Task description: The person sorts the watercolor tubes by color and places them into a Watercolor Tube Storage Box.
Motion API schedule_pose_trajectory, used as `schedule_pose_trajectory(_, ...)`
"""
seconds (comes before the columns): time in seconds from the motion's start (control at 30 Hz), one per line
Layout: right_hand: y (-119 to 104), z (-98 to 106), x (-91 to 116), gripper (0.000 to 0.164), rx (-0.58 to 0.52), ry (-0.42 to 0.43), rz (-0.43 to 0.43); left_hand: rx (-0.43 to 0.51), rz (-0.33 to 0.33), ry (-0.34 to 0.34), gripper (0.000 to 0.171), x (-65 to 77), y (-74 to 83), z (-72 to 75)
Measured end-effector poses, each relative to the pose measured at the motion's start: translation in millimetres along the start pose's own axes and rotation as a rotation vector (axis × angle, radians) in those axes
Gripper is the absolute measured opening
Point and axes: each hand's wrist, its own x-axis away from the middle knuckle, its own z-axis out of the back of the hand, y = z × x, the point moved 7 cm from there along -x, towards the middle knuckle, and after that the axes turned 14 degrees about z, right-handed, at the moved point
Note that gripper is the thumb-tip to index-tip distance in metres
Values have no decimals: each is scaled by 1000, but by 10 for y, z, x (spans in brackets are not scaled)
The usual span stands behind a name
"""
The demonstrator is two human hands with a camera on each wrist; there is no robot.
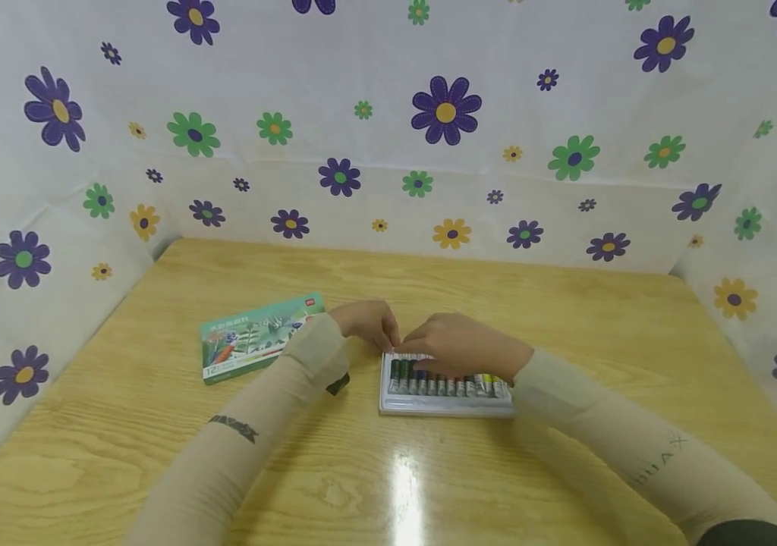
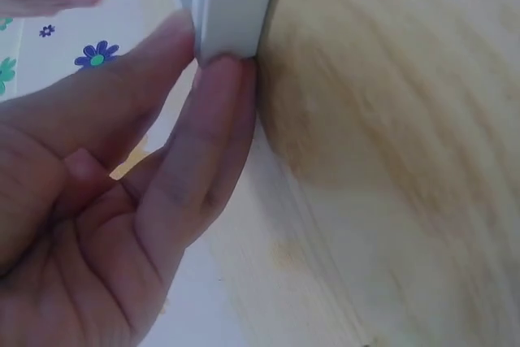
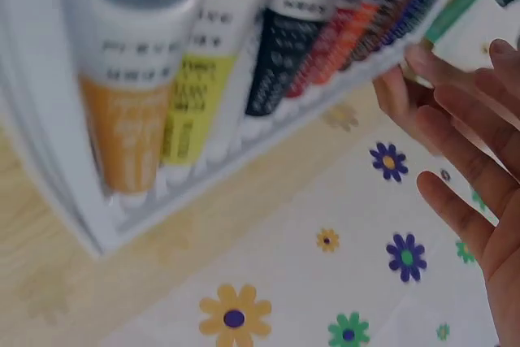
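Note:
A white tray [image 1: 446, 410] of paint tubes [image 1: 443, 387] lies on the wooden table, its tubes in a row from dark green at left to yellow at right. My left hand [image 1: 368, 322] is at the tray's far left corner. Up close in the left wrist view, its thumb and fingertips pinch that white corner [image 2: 231, 18]. Over the tray's far side reaches my right hand [image 1: 463, 345], covering the tubes' upper ends. In the right wrist view its fingers [image 3: 467, 152] are spread and loosely extended past the tray's edge, with an orange-yellow tube [image 3: 130, 127] nearest that camera.
A green illustrated paint box [image 1: 252, 341] lies flat to the left, partly behind my left sleeve [image 1: 316, 349]. White cloth with purple, green and yellow flowers [image 1: 446, 112] encloses the table [image 1: 334, 485] at the back and both sides.

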Motion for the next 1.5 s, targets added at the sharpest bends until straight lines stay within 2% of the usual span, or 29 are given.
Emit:
schedule_pose_trajectory(0.13,17,203,227,35,39,63,-100,-53,-37,28,9,30,11,-31)
schedule_pose_trajectory(0.23,33,309,419,36,37,99,-186,-114,-72,85,9,108,50,-23)
schedule_pose_trajectory(0.33,36,324,599,38,30,101,-254,-151,-102,162,10,194,88,-24)
schedule_pose_trajectory(0.5,32,137,827,44,6,26,-333,-166,-129,318,20,389,126,19)
schedule_pose_trajectory(0.73,23,-150,1016,58,-51,-73,-443,-249,-350,617,20,723,80,175)
schedule_pose_trajectory(0.8,12,-198,1043,64,-74,-85,-455,-290,-384,682,20,797,28,217)
schedule_pose_trajectory(0.87,2,-240,1063,70,-98,-94,-464,-320,-387,708,21,849,-43,257)
schedule_pose_trajectory(0.93,-4,-279,1078,77,-128,-106,-479,-339,-350,710,26,857,-144,295)
schedule_pose_trajectory(1.0,-8,-315,1094,84,-149,-119,-493,-349,-275,685,39,824,-284,326)
schedule_pose_trajectory(1.17,-13,-371,1121,97,-193,-121,-520,-353,-78,567,91,699,-693,346)
schedule_pose_trajectory(1.23,-15,-389,1125,102,-204,-118,-522,-331,-18,506,106,666,-835,327)
schedule_pose_trajectory(1.4,-9,-435,1128,106,-210,-115,-510,-277,70,398,122,652,-1076,280)
schedule_pose_trajectory(1.5,-4,-442,1131,107,-212,-112,-508,-285,91,384,125,634,-1170,264)
